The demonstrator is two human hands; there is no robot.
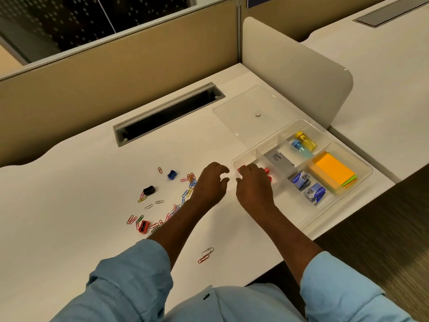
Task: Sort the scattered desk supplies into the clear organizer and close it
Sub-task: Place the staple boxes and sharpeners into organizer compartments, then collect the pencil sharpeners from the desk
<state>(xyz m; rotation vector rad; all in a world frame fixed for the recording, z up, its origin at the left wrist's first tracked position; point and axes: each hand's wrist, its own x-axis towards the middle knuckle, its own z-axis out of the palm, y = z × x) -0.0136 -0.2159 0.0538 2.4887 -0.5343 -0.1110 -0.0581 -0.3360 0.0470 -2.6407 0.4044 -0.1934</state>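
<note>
Nearest the body, a small cluster of paper clips (pixel 206 254) lies apart from the main scatter (pixel 162 205), which also holds a red sharpener (pixel 143 227), a black sharpener (pixel 148 190) and a blue sharpener (pixel 172 174). The left hand (pixel 210 182) hovers beside the clips with fingers curled and spread, holding nothing visible. The right hand (pixel 253 182) rests over the near-left corner of the clear organizer (pixel 362 169), above red items (pixel 267 173); whether it grips one cannot be determined. Risk: a sleeve or forearm sweeping the scatter may push clips off the desk (pixel 81 182) edge; small clips may also drop into the wrong compartment. The organizer sits at the desk's right edge, its long axis running near-right to far-left, and the detached lid (pixel 246 110) lies touching its far side.
</note>
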